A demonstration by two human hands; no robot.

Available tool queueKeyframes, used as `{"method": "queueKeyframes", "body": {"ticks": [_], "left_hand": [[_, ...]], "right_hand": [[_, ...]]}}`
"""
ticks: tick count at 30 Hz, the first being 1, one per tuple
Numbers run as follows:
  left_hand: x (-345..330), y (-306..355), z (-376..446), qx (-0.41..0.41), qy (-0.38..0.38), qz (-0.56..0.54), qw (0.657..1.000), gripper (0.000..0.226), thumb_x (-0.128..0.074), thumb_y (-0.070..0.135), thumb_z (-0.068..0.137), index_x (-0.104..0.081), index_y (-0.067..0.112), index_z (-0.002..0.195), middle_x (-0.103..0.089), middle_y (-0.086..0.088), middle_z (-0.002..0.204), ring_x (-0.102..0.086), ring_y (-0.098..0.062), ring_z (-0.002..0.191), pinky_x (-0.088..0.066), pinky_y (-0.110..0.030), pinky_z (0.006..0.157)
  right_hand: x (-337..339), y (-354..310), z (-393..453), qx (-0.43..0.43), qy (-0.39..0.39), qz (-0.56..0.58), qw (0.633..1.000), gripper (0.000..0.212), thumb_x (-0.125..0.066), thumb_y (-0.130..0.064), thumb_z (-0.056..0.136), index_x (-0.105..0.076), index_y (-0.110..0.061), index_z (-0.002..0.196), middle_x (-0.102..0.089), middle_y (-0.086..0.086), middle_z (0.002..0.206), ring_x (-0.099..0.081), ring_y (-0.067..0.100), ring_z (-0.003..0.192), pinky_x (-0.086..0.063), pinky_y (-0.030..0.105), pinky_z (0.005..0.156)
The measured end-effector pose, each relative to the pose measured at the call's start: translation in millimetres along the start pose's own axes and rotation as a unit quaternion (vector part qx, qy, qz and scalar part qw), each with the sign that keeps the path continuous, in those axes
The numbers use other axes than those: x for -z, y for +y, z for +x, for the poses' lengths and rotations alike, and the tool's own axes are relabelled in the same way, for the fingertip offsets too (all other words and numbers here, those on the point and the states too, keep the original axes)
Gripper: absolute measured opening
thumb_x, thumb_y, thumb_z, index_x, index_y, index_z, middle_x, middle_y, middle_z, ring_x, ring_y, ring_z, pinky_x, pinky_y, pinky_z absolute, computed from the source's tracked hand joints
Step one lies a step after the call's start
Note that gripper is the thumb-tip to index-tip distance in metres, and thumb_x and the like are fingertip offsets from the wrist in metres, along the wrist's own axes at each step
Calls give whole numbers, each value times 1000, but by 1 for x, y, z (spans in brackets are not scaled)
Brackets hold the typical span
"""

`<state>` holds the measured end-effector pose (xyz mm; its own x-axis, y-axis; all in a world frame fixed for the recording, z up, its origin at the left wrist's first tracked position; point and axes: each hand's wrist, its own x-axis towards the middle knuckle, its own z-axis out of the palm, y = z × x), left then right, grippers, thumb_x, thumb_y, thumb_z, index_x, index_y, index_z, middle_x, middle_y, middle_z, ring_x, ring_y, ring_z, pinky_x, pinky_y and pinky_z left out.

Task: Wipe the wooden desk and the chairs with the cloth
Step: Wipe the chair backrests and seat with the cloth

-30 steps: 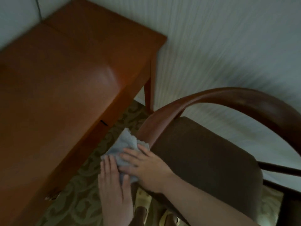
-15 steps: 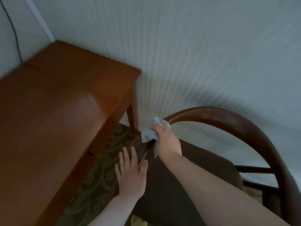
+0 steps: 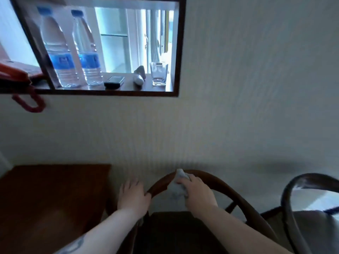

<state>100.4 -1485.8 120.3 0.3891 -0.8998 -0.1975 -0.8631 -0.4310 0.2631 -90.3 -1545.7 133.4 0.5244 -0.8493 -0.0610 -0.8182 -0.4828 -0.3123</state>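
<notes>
A dark wooden chair with a curved back rail [image 3: 216, 182] and a brown seat [image 3: 176, 231] stands in front of me against the wall. My right hand [image 3: 198, 193] grips a pale grey cloth [image 3: 178, 186] draped over the top of the rail. My left hand [image 3: 133, 196] holds the left end of the same rail, thumb hooked on it. The wooden desk [image 3: 51, 198] lies to the left of the chair. A second chair [image 3: 300, 187] with a curved rail stands at the right.
A dark-framed mirror [image 3: 178, 52] hangs on the ribbed pale wall, reflecting two water bottles [image 3: 60, 52], a glass [image 3: 158, 73] and a small dark box. A red object [image 3: 25, 92] sits at the left edge.
The view tilted upward, bringing the mirror into sight. My right hand slid the cloth up along the rail toward its top. My left hand moved up from the seat onto the rail's left end.
</notes>
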Motion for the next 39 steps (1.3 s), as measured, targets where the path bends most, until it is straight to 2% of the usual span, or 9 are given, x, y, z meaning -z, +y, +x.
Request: {"method": "queueKeyframes", "body": {"ticks": [3, 5, 8, 16, 21, 25, 29, 34, 39], "left_hand": [[30, 48, 0, -63, 47, 18, 997, 54, -38, 35, 99, -27, 18, 149, -21, -2, 158, -17, -26, 144, -13, -39, 118], [41, 75, -2, -98, 59, 13, 993, 55, -39, 34, 99, -24, 18, 150, -13, -1, 160, -11, -26, 146, -9, -40, 119], [42, 108, -16, -141, 47, 21, 989, 56, -37, 32, 100, -20, 20, 152, -6, 0, 161, -4, -23, 148, -4, -39, 119], [6, 178, -85, -171, 40, 78, 981, 53, -38, 33, 96, -33, 25, 148, -22, 2, 158, -19, -22, 144, -13, -41, 118], [-24, 236, -174, -225, 25, 100, 969, 51, -34, 34, 97, -31, 25, 147, -16, 3, 160, -10, -21, 146, -7, -42, 119], [-49, 288, -248, -278, 16, 106, 955, 51, -37, 34, 96, -34, 25, 146, -17, 4, 159, -14, -21, 145, -9, -43, 118], [-82, 333, -325, -335, -9, 84, 939, 47, -38, 33, 96, -40, 25, 142, -30, 4, 154, -27, -20, 140, -16, -43, 115], [-112, 380, -376, -383, -24, 71, 921, 48, -40, 32, 94, -43, 26, 141, -30, 5, 154, -26, -16, 141, -13, -39, 116], [-131, 421, -382, -389, -35, 65, 918, 47, -43, 31, 94, -42, 25, 140, -28, 6, 155, -22, -14, 142, -7, -40, 119]], "right_hand": [[45, 15, -17, -30, 49, -35, 998, 56, -53, -10, 92, -39, -35, 140, -46, -2, 136, -41, 21, 125, -41, 34, 99], [66, 28, -31, -60, 55, -26, 996, 52, -51, -10, 92, -43, -34, 138, -51, 1, 129, -46, 23, 119, -42, 34, 94], [86, 54, -71, -117, 43, -18, 992, 60, -60, -5, 86, -45, -35, 135, -53, 0, 125, -52, 24, 113, -46, 34, 83], [128, 134, -227, -211, 112, -21, 971, 47, -47, -9, 87, -50, -32, 127, -58, 2, 121, -56, 29, 111, -50, 43, 85], [142, 170, -354, -276, 129, 3, 953, 52, -48, -6, 85, -53, -36, 127, -59, -2, 125, -58, 25, 110, -50, 38, 85], [137, 194, -447, -332, 152, -2, 931, 50, -60, -16, 85, -50, -52, 117, -62, -10, 116, -60, 20, 99, -53, 37, 74], [130, 213, -538, -374, 149, 17, 915, 39, -51, -13, 88, -59, -41, 114, -63, -6, 114, -61, 19, 95, -48, 31, 69], [137, 243, -602, -412, 157, 31, 897, 34, -48, -15, 88, -61, -36, 110, -65, -6, 115, -61, 21, 99, -51, 33, 74], [140, 283, -615, -435, 150, 49, 886, 43, -47, -11, 85, -59, -40, 114, -65, -6, 115, -62, 21, 99, -52, 35, 78]]}}
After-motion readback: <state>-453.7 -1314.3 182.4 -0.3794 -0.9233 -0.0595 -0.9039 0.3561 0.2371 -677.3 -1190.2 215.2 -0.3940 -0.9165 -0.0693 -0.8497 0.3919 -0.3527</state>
